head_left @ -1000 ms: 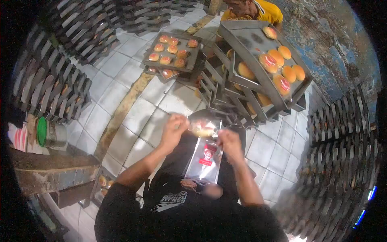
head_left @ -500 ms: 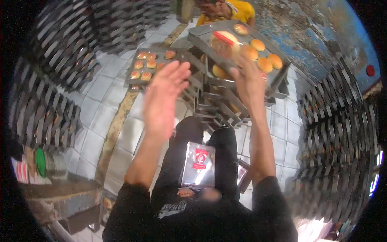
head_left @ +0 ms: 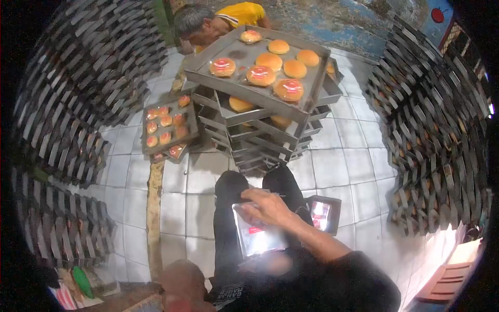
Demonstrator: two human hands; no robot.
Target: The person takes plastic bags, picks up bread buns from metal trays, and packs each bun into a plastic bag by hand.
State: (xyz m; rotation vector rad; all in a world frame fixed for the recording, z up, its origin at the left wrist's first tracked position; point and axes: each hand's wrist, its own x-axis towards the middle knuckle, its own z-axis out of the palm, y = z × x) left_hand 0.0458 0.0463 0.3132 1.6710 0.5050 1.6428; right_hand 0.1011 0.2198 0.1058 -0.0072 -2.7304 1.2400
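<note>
A stack of clear plastic bags [head_left: 247,236] with red print lies on my lap. My right hand [head_left: 270,208] is at its upper end, fingers bent and closed on the top plastic bag. My left hand [head_left: 182,283] is low at the left, close to the camera and blurred; its fingers do not show. In front of my knees, a metal tray [head_left: 208,75] tops a pile of trays. It bears several round buns [head_left: 294,68], some bare and others, such as a wrapped bun [head_left: 288,90], in clear bags with red print.
Left of the pile, a lower tray [head_left: 189,135] holds several smaller wrapped buns. A person in a yellow shirt [head_left: 241,13] bends behind the pile. A dark box [head_left: 332,216] with printed packaging sits right of my legs. Tall stacks of trays [head_left: 416,130] line both sides.
Both hands have left the area by the trays. My right hand has come down to the bags on my lap; my left has dropped to the lower left. A wrapped bun now rests at the tray's left.
</note>
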